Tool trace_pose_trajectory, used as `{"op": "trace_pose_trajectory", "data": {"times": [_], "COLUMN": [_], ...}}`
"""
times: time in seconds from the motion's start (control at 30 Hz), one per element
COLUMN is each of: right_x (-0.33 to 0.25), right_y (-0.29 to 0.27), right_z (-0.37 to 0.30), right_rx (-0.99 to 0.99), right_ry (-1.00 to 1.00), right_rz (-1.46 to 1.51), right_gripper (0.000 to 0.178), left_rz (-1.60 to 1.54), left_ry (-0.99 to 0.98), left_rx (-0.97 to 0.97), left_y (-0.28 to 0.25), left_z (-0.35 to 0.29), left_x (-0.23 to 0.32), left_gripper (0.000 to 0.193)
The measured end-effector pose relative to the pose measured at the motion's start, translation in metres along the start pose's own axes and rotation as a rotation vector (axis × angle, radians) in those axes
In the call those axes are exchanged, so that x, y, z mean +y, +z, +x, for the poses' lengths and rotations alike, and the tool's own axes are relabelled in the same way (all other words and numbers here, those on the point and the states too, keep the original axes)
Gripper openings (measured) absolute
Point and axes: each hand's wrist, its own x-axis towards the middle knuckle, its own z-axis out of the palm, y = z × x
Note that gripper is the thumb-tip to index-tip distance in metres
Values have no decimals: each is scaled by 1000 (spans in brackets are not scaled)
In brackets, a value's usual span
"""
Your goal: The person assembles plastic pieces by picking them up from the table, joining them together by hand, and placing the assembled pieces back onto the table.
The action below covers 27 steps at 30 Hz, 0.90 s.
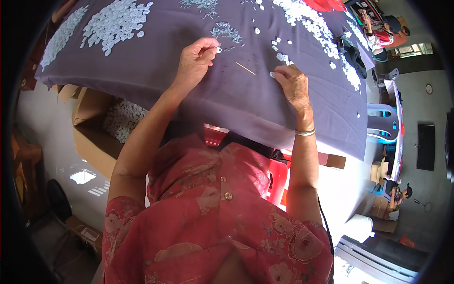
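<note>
My left hand (193, 64) is raised over the dark tablecloth, its thumb and fingertips pinching a small white plastic piece (218, 49). To the right, my right hand (293, 85) is low over the cloth, fingers curled together on another small white piece (272, 75). Between the hands lies a thin wooden stick (245, 68). Just beyond my left hand is a small heap of thin metal pins (227, 32). A few loose white pieces (282, 57) lie just past my right fingertips.
Large piles of white pieces (116, 23) cover the far left, with more (312, 21) at the far right near a black object (352, 57). An open cardboard box (90, 137) of white pieces stands below the table's left edge. Other people (380, 35) are at the right.
</note>
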Motion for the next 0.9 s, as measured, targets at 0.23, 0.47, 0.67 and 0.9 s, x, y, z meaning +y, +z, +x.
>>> {"op": "trace_pose_trajectory", "data": {"times": [0.23,0.47,0.67,0.9], "right_x": [-4,-2,-33,-73], "right_y": [8,23,43,56], "right_z": [-8,-17,14,54], "right_rx": [91,188,65,-45], "right_ry": [-66,-97,36,1], "right_rz": [-12,46,705,684], "right_gripper": [13,11,10,11], "left_rz": [-47,-21,-24,-58], "left_ry": [51,11,-4,13], "left_rx": [15,43,36,45], "left_y": [2,4,2,3], "left_z": [-1,-2,-2,-2], "left_x": [-3,5,8,3], "left_gripper": [28,34,38,34]}}
